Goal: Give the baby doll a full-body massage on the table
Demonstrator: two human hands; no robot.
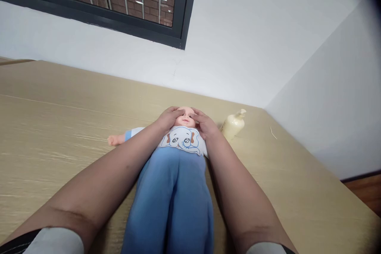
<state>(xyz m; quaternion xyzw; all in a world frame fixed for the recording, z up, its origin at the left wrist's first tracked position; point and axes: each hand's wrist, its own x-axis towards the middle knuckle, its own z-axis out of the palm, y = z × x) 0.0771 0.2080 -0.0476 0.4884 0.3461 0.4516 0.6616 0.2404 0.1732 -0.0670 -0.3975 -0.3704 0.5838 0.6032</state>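
Note:
A baby doll (182,139) lies on its back on the wooden table, its head toward the wall. It wears a white top with an elephant print and blue trousers (174,182). My left hand (170,118) cups the left side of the doll's head, its thumb over one eye area. On the other side, my right hand (204,122) holds the head the same way, thumb near the other eye. The doll's mouth and forehead show between them. One doll arm (119,139) stretches out to the left; the other is mostly hidden behind my right forearm.
A pale yellow pump bottle (233,126) stands to the right of my right hand. A thin light strip (273,132) lies farther right on the table (68,119). White walls border the table at the back and right, below a dark-framed window (181,16).

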